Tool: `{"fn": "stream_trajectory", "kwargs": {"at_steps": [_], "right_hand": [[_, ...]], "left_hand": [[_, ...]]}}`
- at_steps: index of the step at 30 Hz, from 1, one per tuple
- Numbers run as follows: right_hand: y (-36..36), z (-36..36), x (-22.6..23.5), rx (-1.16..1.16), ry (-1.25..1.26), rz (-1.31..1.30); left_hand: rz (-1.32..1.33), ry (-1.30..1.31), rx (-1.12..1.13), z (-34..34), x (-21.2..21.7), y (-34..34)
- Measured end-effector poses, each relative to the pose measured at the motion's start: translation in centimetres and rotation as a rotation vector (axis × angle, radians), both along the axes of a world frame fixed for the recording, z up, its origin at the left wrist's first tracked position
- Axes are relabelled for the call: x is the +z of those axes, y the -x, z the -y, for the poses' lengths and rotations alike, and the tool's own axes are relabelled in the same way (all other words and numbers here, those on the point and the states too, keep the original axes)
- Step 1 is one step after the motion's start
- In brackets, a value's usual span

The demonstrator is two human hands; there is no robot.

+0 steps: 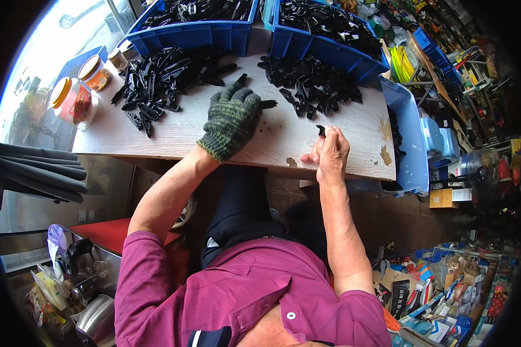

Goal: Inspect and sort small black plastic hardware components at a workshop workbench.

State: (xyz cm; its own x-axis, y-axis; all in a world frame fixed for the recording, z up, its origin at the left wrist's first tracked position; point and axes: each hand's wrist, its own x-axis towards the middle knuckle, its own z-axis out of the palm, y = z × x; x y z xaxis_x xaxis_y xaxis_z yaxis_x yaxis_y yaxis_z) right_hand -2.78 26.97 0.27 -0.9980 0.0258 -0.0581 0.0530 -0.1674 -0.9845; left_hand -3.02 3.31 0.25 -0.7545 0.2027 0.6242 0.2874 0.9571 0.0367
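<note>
My left hand (230, 120), in a dark green knitted glove, is closed over the table. A dark end of a black plastic part (268, 104) sticks out past its right side, and another dark tip shows above its fingers. My bare right hand (332, 151) is closed near the table's front edge, with a small black plastic piece (321, 130) pinched at its fingertips. Beyond my left hand lies a loose pile of long black plastic parts (150, 84). A second pile, of shorter black pieces (315, 84), lies beyond my right hand.
Two blue crates (188, 39) (330, 47) full of black parts stand along the far side of the table (179, 136). Lidded jars (75, 103) stand at the left edge. A light-blue bin (414, 139) is beside the right edge, near crowded shelves.
</note>
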Motion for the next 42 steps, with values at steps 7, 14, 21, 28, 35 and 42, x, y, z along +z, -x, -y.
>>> {"fn": "stream_trajectory", "kwargs": {"at_steps": [7,14,21,28,35,42], "right_hand": [[-0.2,0.1,0.2,-0.028,0.042,-0.008],[-0.4,0.0,0.1,-0.039,0.051,-0.046],[-0.5,-0.2,-0.5,-0.078,-0.101,-0.132],[-0.7,-0.8,-0.2,-0.142,-0.125,-0.194],[-0.3,-1.8,1.3,-0.214,0.034,0.125],[5.1,-13.8,4.5,-0.763,0.175,0.050]], "left_hand": [[0.340,-0.765,-0.469,-5.9,-0.7,-2.8],[0.307,-0.803,-0.501,-7.3,-2.4,-1.3],[0.525,-1.259,-0.425,-10.4,-1.4,-2.0],[0.358,-1.180,-0.350,-13.4,-1.8,-2.4],[0.141,-0.613,-0.246,-6.6,-0.2,2.2],[0.223,-0.176,-0.117,-4.6,0.7,6.3]]}}
